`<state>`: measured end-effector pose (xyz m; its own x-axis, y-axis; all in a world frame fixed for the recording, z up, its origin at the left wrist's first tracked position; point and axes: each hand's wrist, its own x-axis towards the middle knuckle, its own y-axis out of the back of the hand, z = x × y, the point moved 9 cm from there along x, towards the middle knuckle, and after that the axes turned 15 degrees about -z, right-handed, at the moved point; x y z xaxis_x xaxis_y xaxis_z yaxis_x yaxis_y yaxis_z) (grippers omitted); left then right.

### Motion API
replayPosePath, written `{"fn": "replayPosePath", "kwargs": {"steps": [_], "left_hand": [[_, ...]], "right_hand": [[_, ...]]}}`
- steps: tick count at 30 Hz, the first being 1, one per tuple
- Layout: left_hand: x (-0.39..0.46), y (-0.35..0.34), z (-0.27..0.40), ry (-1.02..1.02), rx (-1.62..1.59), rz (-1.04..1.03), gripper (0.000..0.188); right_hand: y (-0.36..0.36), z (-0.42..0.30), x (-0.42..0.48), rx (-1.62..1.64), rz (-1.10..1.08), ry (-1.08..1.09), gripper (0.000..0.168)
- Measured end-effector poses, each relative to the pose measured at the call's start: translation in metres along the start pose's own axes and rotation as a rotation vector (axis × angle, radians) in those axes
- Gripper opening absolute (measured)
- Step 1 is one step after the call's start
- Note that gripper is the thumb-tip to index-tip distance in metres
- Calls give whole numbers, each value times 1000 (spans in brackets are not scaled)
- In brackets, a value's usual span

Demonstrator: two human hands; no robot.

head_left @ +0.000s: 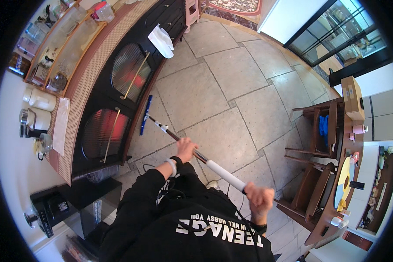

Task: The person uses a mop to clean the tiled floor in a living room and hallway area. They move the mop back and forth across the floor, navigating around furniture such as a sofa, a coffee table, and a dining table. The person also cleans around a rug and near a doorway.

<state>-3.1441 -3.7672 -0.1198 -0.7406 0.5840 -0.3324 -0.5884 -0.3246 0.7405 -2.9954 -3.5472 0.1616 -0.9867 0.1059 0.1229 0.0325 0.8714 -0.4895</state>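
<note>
My left hand (pixel 186 150) grips the metal pole of a flat floor mop (pixel 173 135) partway down, near its lower joint. Higher up, my right hand (pixel 259 196) is closed around the handle just past its white grip sleeve. The narrow blue mop head (pixel 146 115) lies on the grey tiled floor (pixel 216 131), alongside the base of a black sideboard (pixel 100 98). Whether its pad lies flat is hard to tell. Each wrist wears a dark band, and the left also has a pale one.
Brown wooden chairs (pixel 317 193) stand by a dining table (pixel 339 209) at the right. A white cloth or bag (pixel 162 41) hangs from the sideboard. A glossy black cabinet (pixel 95 203) is at lower left. Thin cables run near my feet. Beyond the tiles lies a patterned rug (pixel 235 5).
</note>
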Motion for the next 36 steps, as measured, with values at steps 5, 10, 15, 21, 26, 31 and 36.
{"fn": "replayPosePath", "kwargs": {"steps": [5,10,15,21,26,31,36], "left_hand": [[8,-93,149,-221,-7,-286,23],[-9,-169,317,-580,-42,-339,16],[-31,-212,426,-721,-147,-484,17],[-42,-211,443,-774,-132,-490,16],[-53,-179,396,-742,-175,-393,15],[-69,-119,289,-519,-142,-327,3],[-109,-93,115,-224,-95,-226,13]], "right_hand": [[53,-109,-98,-173,20,214,33],[73,-214,-209,-478,214,300,41],[59,-270,-259,-476,326,380,39],[63,-289,-272,-596,308,423,47],[60,-283,-236,-528,68,410,47],[62,-230,-160,-330,44,361,47],[3,-106,-107,-85,-111,176,47]]}}
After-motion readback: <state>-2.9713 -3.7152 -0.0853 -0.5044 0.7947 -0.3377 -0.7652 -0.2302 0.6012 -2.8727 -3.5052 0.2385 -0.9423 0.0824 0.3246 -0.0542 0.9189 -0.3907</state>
